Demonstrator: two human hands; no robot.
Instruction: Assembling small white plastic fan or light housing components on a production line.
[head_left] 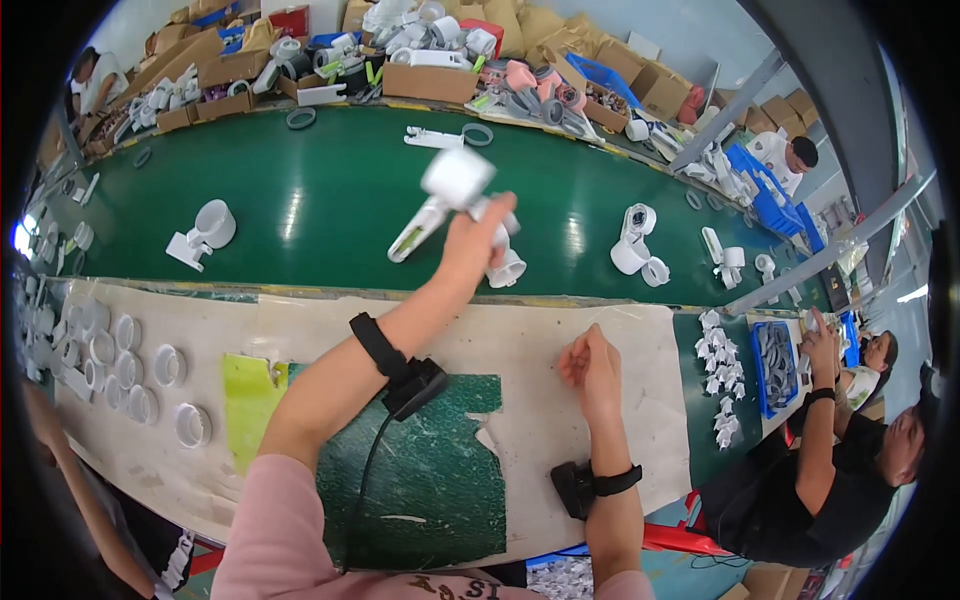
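Observation:
Above the green conveyor belt (330,220), my left hand (476,238) is closed around white plastic parts. A blurred rounded white housing (458,176) tops them, and a white arm with a light-green strip (418,230) slants down to the left. A white ring-shaped cup (507,269) is just below my fingers; whether it is joined to the held parts I cannot tell. Over the beige paper-covered bench (530,340), my right hand (592,368) has its fingers loosely curled in, with nothing seen in them. Both wrists carry black straps with small devices.
White assemblies (213,226) (634,242) lie along the belt. Several white rings (170,366) stand on the bench at left, beside a yellow-green sheet (250,400) and a green mat (430,490). Small white parts (720,365) and a blue tray (758,390) are right, near a co-worker (830,480).

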